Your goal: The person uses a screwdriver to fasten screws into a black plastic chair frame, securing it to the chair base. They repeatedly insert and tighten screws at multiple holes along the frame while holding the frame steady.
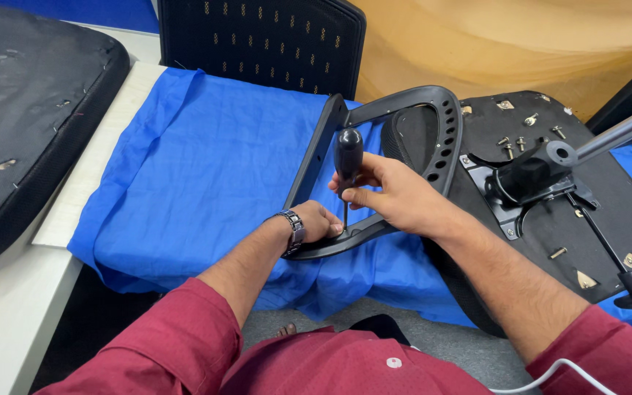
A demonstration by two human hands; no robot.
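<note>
Here the right hand (393, 194) grips the upright screwdriver (347, 164); the left hand (316, 222) clasps the armrest (374, 110).

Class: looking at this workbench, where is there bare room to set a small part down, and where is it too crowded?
Free: the blue cloth between the upturned cushion and armrest frame. Also the bare white table below the cushion. Crowded: around both hands and screwdriver, and the seat underside.

Bright, even indoor light falls from above, leaving soft shadows under the blue cloth (206, 175). The picture is sharp throughout, with faint glare on the metal rod (619, 135) and slight wide-angle stretching at the edges.
</note>
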